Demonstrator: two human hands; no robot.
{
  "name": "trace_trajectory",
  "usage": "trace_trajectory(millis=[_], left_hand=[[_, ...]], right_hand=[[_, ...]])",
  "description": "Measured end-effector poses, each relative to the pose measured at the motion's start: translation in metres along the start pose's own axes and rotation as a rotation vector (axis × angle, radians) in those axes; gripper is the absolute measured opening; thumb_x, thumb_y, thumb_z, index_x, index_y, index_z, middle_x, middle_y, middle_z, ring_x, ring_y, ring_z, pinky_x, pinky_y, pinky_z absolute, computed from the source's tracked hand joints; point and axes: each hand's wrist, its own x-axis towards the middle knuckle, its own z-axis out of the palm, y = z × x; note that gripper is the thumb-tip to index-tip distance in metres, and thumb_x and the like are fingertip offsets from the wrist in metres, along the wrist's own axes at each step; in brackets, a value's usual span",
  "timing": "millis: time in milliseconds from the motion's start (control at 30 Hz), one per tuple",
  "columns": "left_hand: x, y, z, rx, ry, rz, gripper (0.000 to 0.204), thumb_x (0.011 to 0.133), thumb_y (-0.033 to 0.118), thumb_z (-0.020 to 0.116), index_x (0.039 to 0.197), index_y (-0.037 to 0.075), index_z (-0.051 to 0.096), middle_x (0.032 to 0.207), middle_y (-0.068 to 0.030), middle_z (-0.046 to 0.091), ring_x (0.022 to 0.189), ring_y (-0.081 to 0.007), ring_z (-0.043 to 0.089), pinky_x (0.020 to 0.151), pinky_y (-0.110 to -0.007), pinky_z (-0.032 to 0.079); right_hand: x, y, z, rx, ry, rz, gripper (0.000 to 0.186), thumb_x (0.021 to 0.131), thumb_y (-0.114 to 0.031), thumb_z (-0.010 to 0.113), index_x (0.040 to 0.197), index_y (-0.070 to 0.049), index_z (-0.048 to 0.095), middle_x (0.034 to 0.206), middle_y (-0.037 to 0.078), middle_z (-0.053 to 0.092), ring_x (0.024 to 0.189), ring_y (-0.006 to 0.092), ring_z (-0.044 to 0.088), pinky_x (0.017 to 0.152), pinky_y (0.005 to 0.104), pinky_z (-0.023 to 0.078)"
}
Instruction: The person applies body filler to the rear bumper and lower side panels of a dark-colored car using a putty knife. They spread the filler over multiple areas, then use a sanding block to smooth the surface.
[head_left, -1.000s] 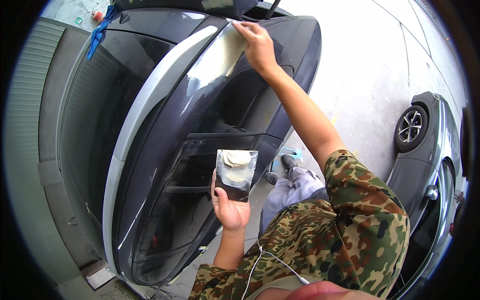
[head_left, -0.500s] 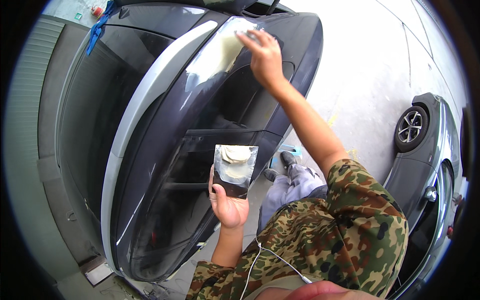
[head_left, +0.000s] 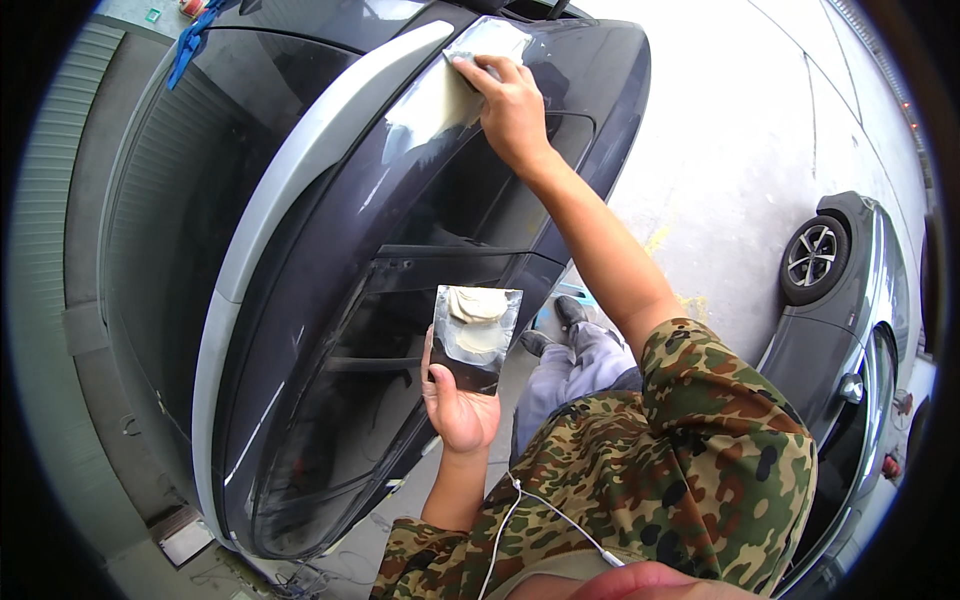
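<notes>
My left hand (head_left: 463, 413) grips a dark flat mixing board (head_left: 473, 374) from below, its thumb over the near edge. A thick mound of cream-coloured body filler (head_left: 478, 303) sits on the board's far end, with a thinner smear below it. My right hand (head_left: 508, 100) reaches out to the far end of the car's roof edge, fingers pinched on a thin, flat putty spreader (head_left: 456, 60), largely hidden by the fingers. Beside them, a pale patch of filler (head_left: 434, 102) with bright, sanded-looking borders covers part of the dark car (head_left: 345, 210) body.
A light grey roof rail (head_left: 262, 195) curves along the car left of the patch. A blue cloth (head_left: 190, 42) hangs at the upper left. Another grey car (head_left: 822, 340) stands to the right. Below me are my shoes (head_left: 570, 311) beside a light-blue object.
My right hand has shifted slightly left and down, its fingers now close to the panel at the patch's far end. My left hand and board stay nearly in place.
</notes>
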Motion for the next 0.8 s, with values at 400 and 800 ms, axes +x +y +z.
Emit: trace_trajectory(millis=[400,800], left_hand=[[-0.001,-0.001,0.0,-0.027,-0.02,-0.024,0.053,0.104,0.028,0.049,0.147,0.0,0.036,0.146,-0.0169,0.046,0.133,-0.0313,0.047,0.112,-0.049,0.037],[0.002,0.002,-0.006,0.002,-0.057,0.005,0.052,0.104,0.027,0.048,0.146,0.0,0.036,0.146,-0.0177,0.045,0.133,-0.0321,0.046,0.112,-0.049,0.037]], right_hand=[[-0.028,-0.053,-0.006,0.008,-0.043,-0.017,0.053,0.074,0.005,0.056,0.119,-0.019,0.07,0.114,0.01,0.065,0.108,0.0337,0.058,0.097,0.0429,0.048],[-0.023,-0.047,-0.021,0.168,-0.088,-0.025,0.051,0.079,0.008,0.053,0.119,-0.018,0.071,0.11,0.011,0.068,0.1,0.0303,0.064,0.089,0.041,0.049]])
